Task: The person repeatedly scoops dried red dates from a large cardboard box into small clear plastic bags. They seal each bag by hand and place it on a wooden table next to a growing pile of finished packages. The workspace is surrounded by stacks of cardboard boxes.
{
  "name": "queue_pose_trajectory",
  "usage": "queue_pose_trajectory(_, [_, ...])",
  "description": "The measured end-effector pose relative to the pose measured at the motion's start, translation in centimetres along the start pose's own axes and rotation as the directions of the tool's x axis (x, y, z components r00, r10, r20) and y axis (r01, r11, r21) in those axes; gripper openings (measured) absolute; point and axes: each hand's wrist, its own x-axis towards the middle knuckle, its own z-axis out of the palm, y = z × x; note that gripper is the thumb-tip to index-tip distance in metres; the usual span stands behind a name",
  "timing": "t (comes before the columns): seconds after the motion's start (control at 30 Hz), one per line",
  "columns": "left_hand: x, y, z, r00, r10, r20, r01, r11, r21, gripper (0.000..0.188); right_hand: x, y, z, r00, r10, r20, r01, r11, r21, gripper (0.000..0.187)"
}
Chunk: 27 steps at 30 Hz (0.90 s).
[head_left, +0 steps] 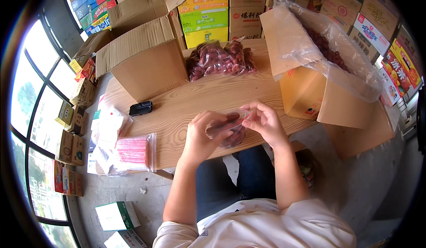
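Note:
At the near edge of the table I hold a clear plastic bag of dark red dates (pixel 235 138) by its top. My left hand (pixel 205 130) is closed on the left side of the bag's mouth, its fingers curled inward. My right hand (pixel 265 124) pinches the opposite side of the mouth between thumb and fingers. Dates show through the plastic below my hands and up near the mouth. Farther back on the wooden table (pixel 199 101) lies a pile of filled bags of red dates (pixel 219 61).
At the right stands an open carton (pixel 306 95) lined with plastic and holding loose dates (pixel 326 48). Another open carton (pixel 148 68) stands at the back left, near a small black object (pixel 140 108). A bag of pink-striped flat pouches (pixel 133 153) lies left. Stacked boxes (pixel 206 8) line the back.

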Motion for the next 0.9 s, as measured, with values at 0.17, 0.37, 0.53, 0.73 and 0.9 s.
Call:
queue_pose_trajectory(0.17, [-0.3, -0.2, -0.1, 1.000, -0.019, -0.009, 0.018, 1.000, -0.018, 0.033, 0.3, 1.5, -0.3, 0.990, -0.140, -0.030, 0.136, 0.985, -0.102, 0.010])
queue_pose_trajectory(0.37, [-0.2, 2.0, -1.1, 0.998, 0.061, 0.004, -0.061, 0.980, 0.191, 0.030, 0.4, 1.1, 0.5, 0.969, -0.241, -0.053, 0.225, 0.951, -0.213, 0.007])
queue_pose_trajectory(0.53, [0.0, 1.9, -0.3, 0.992, 0.110, 0.064, -0.123, 0.959, 0.256, 0.030, 0.5, -0.2, 1.2, 0.960, -0.281, -0.019, 0.261, 0.914, -0.312, 0.011])
queue_pose_trajectory(0.73, [0.0, 1.7, 0.1, 0.995, 0.096, 0.035, -0.101, 0.975, 0.195, 0.030, -0.5, -0.3, 0.1, 0.981, -0.174, -0.085, 0.148, 0.956, -0.251, 0.016])
queue_pose_trajectory(0.9, [0.1, 2.1, 0.1, 0.988, 0.155, 0.017, -0.155, 0.961, 0.231, 0.035, -0.5, 0.3, -0.5, 0.980, -0.191, -0.056, 0.175, 0.960, -0.219, 0.012])
